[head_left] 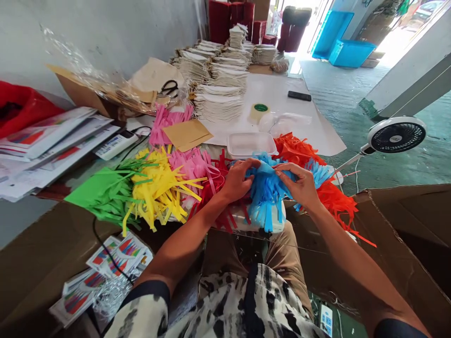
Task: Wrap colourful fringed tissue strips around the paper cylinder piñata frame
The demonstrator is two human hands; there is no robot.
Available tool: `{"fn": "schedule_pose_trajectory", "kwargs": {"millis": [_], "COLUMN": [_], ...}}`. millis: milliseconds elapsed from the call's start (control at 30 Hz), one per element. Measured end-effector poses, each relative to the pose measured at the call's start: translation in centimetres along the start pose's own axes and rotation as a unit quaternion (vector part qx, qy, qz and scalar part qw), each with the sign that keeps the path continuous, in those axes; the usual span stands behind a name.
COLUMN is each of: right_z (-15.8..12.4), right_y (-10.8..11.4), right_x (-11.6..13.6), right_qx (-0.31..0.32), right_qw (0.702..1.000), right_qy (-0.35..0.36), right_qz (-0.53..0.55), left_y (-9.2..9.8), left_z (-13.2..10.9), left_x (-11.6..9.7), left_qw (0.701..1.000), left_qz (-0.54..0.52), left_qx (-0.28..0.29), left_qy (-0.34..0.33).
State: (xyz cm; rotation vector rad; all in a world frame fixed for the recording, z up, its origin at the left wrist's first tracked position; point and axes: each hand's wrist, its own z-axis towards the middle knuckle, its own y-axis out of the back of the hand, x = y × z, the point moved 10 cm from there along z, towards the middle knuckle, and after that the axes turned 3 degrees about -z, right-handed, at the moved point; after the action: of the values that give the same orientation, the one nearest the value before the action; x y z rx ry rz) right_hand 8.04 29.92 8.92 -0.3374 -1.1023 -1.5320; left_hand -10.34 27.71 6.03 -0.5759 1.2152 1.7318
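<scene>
A bunch of blue tissue paper fringe [268, 195] hangs between my hands at the table's near edge. My left hand [243, 177] pinches its upper left side. On the upper right of the same fringe, the fingertips of my right hand [299, 183] are pressed together. Dark red fringe [225, 213] lies under and beside my left wrist. Further left are pink fringe [193, 166], yellow fringe [158, 188] and green fringe [105, 190]. Orange-red fringe [298, 148] lies just beyond my right hand, with more to its right.
A clear plastic tray [252, 144] sits just past my hands. Behind it are a tape roll [260, 111], stacked paper bundles [220, 101], a black phone [299, 96] and scissors [169, 88]. A small fan [396, 136] stands at right. Cardboard boxes [416, 220] flank my legs.
</scene>
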Motion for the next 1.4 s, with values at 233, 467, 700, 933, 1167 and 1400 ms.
{"fn": "schedule_pose_trajectory", "kwargs": {"millis": [233,467,700,933,1167,1400], "right_z": [1.0,0.9,0.8,0.6,-0.6,-2.1], "right_y": [-0.9,-1.5,-0.7,4.2,9.2,10.0], "right_x": [1.1,1.1,2.3,5.0,3.5,1.2], "right_qx": [-0.004,0.006,-0.005,-0.067,-0.154,-0.151], "right_qw": [1.0,0.998,0.997,0.993,0.983,0.981], "right_qy": [0.025,0.056,0.071,0.056,0.011,-0.036], "right_qz": [0.011,-0.006,-0.036,-0.085,-0.1,-0.118], "left_y": [0.4,1.0,0.6,0.4,1.7,2.4], "left_z": [0.2,-0.3,-1.1,-0.9,0.1,0.1], "left_x": [1.8,2.1,-0.5,-2.0,-2.2,-3.2], "left_qw": [0.994,0.996,0.982,0.97,0.969,0.977], "left_qz": [-0.112,-0.093,0.175,0.228,0.239,0.203], "left_qx": [-0.004,-0.008,0.069,0.063,0.026,-0.01], "left_qy": [-0.001,0.005,-0.023,-0.059,-0.056,-0.062]}}
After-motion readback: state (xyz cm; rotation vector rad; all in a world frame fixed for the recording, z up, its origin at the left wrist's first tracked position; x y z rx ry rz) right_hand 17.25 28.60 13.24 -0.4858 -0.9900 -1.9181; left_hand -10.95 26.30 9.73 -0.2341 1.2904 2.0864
